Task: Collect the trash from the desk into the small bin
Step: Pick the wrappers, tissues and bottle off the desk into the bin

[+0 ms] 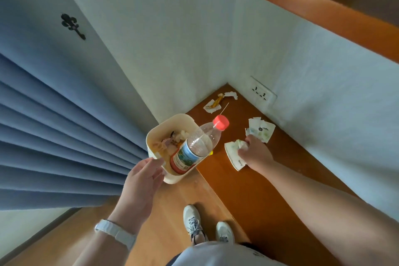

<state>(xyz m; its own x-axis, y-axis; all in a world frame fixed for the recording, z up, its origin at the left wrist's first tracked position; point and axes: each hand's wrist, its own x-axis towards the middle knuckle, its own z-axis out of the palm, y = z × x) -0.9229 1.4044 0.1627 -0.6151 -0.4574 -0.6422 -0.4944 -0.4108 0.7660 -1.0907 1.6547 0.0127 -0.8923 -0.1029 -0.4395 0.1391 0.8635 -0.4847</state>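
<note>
While our left hand [143, 176] grips the small bin [170, 129] by its rim off the desk's [254, 181] left edge, bottle [197, 147] poking out, our right hand [255, 153] clamps torn paper [234, 154] near the back-wall edge

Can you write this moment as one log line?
left hand: holds bin | right hand: grabbing wrappers | bottle: in bin

White wristwatch [116, 232], pale laced sneakers [193, 223]

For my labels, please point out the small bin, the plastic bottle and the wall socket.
small bin [172, 179], head view, front wall.
plastic bottle [199, 142], head view, clear shoulder.
wall socket [260, 92], head view, faceplate.
</note>
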